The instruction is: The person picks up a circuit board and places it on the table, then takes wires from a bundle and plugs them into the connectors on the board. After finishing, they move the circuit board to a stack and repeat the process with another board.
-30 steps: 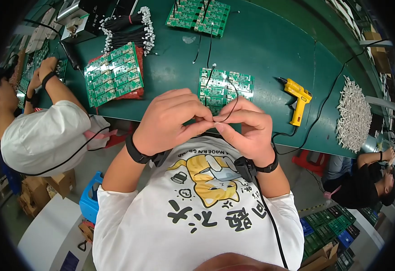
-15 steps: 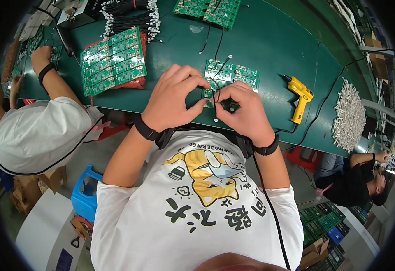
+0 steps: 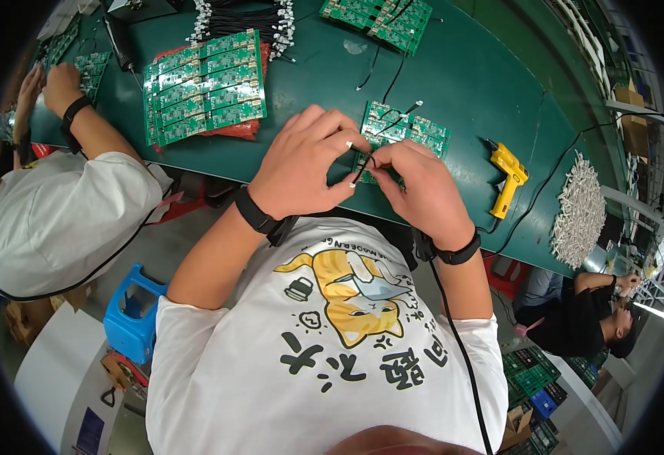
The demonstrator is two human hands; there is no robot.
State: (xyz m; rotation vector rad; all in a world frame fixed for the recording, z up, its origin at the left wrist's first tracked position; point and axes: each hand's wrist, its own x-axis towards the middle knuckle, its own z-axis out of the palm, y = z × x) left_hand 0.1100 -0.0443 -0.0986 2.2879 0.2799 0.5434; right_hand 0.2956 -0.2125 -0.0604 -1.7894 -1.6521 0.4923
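My right hand [image 3: 427, 186] is closed in a pinch on a short black cable [image 3: 362, 170] with small white plugs at its ends. My left hand [image 3: 302, 167] is curved beside it, thumb and forefinger apart, their tips close to the two plugs. Whether they touch the plugs is hard to see. Beneath and beyond my fingers lies a green circuit board panel [image 3: 427, 133], partly hidden by my right hand. Another black cable with a white plug [image 3: 418, 104] crosses the panel.
A stack of green board panels [image 3: 207, 87] rests on red wrap at left; black cables [image 3: 248, 26] lie behind. Further panels [image 3: 381, 19] sit at the back. A yellow glue gun [image 3: 507, 178] and a pile of white parts [image 3: 579, 208] are at right. Co-workers sit on both sides.
The cable at my fingers has come up off the panel and is now bent in my right hand's pinch, plugs toward my left hand. The whole view has shifted slightly.
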